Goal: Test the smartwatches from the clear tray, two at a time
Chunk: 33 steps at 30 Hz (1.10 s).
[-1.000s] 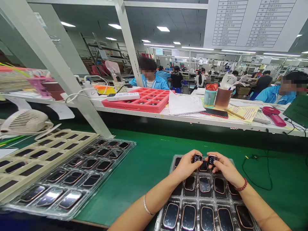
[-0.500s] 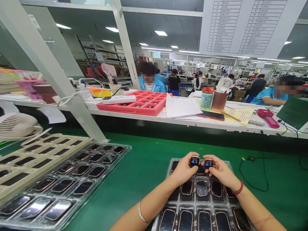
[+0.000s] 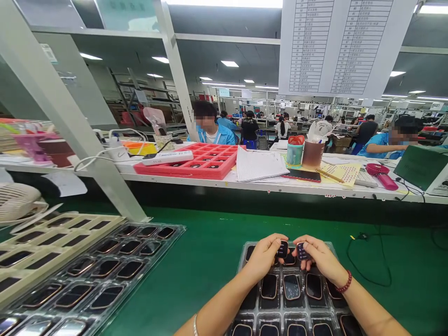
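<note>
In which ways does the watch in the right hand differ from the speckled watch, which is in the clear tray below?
The held watch shows lit symbols; the speckled watch has no lit symbols. The held watch is gripped by the right hand, while the speckled watch lies in the clear tray. Both have rounded corners and copper-coloured rims.

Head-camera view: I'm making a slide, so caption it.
Two bare hands each hold a lit black smartwatch over a clear plastic tray on a green tabletop.

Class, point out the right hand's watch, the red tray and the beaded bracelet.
Watch [image 3: 303,251] in right hand [image 3: 319,255], head view: screen.
Red tray [image 3: 182,173], head view: front wall.
Beaded bracelet [image 3: 348,282], head view: beads.
</note>
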Tool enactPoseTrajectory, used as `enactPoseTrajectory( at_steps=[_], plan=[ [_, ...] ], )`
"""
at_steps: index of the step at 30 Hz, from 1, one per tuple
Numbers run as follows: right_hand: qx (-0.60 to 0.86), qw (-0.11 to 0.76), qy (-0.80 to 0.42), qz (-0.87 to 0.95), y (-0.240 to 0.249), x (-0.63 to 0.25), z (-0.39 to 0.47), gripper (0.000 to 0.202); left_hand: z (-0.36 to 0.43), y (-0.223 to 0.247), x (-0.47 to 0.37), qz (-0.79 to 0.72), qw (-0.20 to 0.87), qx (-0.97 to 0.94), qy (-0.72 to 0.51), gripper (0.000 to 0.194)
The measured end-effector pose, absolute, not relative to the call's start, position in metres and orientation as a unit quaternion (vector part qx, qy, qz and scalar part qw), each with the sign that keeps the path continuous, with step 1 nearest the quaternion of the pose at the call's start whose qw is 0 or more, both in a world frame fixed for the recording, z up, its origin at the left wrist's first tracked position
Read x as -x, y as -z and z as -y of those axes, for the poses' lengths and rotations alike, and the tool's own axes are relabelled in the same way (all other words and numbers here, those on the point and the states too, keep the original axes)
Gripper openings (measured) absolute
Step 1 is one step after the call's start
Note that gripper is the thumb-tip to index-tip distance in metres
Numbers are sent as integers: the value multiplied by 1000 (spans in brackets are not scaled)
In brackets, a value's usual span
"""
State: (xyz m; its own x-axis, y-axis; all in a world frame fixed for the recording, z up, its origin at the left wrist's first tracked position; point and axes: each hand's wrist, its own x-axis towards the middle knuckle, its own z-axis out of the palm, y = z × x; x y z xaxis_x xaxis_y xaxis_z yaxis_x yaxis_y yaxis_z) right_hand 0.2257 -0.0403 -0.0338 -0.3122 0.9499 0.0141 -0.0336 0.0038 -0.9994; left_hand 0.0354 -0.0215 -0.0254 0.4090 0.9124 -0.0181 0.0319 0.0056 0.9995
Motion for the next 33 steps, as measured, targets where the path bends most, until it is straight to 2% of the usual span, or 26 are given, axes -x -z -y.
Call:
enactPoseTrajectory(
  at_steps=[2, 4, 8, 12, 16, 19, 33],
  plan=[
    [403, 434, -580, 559, 33, -226, 40, 36, 22, 26, -36, -397, 581, -599, -383, 30],
    [402, 443, -565, 568, 32, -225, 41, 30, 22, 27, -36, -384, 573, -604, -399, 40],
    [408, 439, -542, 590, 29, -224, 44, 42, 23, 28, -36, -368, 578, -607, -403, 51],
    [416, 426, -541, 594, 28, -224, 44, 42, 23, 27, -36, -379, 557, -624, -395, 54],
    [424, 414, -540, 598, 28, -224, 43, 28, 22, 27, -35, -377, 558, -627, -390, 36],
    [427, 403, -537, 606, 28, -224, 43, 25, 21, 29, -35, -371, 559, -631, -389, 24],
    [427, 402, -534, 609, 28, -224, 43, 26, 21, 32, -34, -367, 547, -648, -382, 23]
  ],
)
